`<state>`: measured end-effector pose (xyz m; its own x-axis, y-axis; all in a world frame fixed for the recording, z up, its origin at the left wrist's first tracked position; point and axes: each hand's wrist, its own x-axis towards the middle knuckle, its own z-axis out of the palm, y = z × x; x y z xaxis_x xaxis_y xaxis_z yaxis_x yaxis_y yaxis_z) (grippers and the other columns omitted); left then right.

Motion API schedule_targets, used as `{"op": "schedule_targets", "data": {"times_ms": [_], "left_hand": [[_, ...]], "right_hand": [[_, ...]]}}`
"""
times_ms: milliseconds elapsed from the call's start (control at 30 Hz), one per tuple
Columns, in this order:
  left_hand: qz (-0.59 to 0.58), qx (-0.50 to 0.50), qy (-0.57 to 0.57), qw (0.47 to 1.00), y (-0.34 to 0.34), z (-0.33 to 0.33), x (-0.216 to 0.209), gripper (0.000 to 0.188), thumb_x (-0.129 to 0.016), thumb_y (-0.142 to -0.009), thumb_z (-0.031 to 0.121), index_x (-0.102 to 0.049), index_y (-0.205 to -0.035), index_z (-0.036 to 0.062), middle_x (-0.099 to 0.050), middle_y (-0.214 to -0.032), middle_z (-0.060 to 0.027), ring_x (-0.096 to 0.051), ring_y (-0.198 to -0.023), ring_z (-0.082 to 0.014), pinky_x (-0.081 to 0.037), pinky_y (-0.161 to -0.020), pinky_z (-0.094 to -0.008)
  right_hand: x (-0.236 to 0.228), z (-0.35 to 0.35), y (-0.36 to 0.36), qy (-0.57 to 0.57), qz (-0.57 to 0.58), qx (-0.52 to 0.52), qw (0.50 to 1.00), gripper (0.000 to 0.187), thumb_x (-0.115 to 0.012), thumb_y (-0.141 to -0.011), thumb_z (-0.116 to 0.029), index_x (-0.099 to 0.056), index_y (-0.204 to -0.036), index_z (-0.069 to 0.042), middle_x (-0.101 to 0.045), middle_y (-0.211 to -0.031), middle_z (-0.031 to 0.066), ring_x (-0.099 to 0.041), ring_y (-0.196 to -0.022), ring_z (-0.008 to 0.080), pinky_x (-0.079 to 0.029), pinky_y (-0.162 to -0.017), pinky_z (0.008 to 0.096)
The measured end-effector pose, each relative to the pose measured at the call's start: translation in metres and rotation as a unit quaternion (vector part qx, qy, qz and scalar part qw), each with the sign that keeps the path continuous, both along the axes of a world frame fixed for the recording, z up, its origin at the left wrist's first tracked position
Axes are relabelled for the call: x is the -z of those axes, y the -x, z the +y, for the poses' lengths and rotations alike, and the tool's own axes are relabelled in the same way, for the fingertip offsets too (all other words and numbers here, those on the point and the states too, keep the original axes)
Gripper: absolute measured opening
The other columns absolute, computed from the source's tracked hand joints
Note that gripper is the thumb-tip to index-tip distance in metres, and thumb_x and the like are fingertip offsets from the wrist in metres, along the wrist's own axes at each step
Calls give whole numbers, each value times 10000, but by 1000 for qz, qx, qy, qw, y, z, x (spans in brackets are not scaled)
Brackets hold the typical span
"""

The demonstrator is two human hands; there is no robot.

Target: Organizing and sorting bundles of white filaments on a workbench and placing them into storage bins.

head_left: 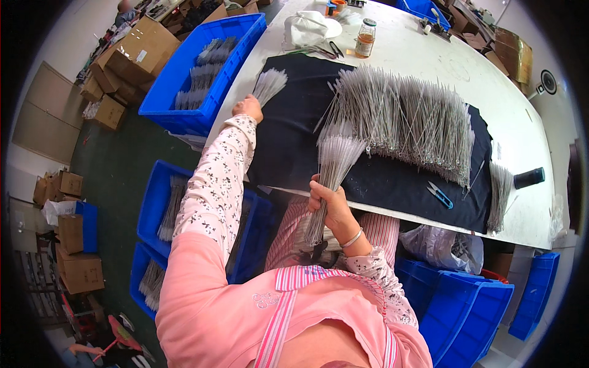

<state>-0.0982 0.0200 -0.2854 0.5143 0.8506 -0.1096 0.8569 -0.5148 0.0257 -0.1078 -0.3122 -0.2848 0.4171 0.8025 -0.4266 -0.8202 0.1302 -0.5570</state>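
My right hand is closed round the wire ends of a bundle of thin straw brushes, bristles pointing up and away from me. My left hand reaches to the table's left edge, its fingers closed at the lower end of a second, smaller bundle of brushes. That bundle lies on a dark cloth. A long, thick pile of the same brushes, their looped wire ends toward me, covers the middle of the cloth. Blue-handled thread snips lie near the front edge.
Blue crates with brush bundles stand left of the table and below. At the back are a white cap, a glass jar and pliers. More brushes and a dark cylinder sit at the right.
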Motion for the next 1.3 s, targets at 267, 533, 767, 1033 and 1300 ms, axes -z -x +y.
{"op": "schedule_targets", "data": {"times_ms": [267,533,767,1033,1300], "left_hand": [[-236,-9,313,920,53,95,22,153,-647,-582,79,-638,-672,-45,-638,-743,-136,-584,-659,-202,-468,-598,-327],[-458,-170,547,680,90,65,-12,185,-568,-692,4,-579,-865,-61,-588,-735,-122,-603,-658,-231,-516,-592,-339],[-486,-12,576,657,115,-49,-77,301,-564,-692,4,-524,-986,-42,-570,-831,-108,-593,-684,-219,-518,-588,-342],[-504,14,590,630,103,-184,-57,395,-555,-786,39,-473,-1167,-20,-577,-1073,-91,-595,-905,-162,-490,-788,-292],[-594,38,538,597,98,-219,-33,441,-469,-872,30,-361,-1298,7,-511,-1201,-86,-537,-1026,-143,-459,-862,-278]], "right_hand": [[0,-2,0,6,5,-17,1000,261,-652,-810,-112,-508,-1018,-47,-456,-625,1,-434,-466,113,-361,-451,278],[-5,0,-1,10,6,-71,997,250,-654,-828,-163,-522,-1017,-67,-504,-683,10,-479,-531,115,-399,-495,279],[-39,25,-10,21,-17,-78,997,213,-665,-827,-197,-545,-937,-59,-538,-698,29,-507,-536,112,-416,-465,276],[-36,75,-16,71,-232,21,970,370,-656,-832,-387,-559,-866,-32,-552,-714,24,-473,-555,78,-416,-504,262],[-16,62,-2,44,-289,101,951,389,-497,-936,-359,-552,-964,25,-555,-801,18,-473,-744,89,-412,-672,243]]}}
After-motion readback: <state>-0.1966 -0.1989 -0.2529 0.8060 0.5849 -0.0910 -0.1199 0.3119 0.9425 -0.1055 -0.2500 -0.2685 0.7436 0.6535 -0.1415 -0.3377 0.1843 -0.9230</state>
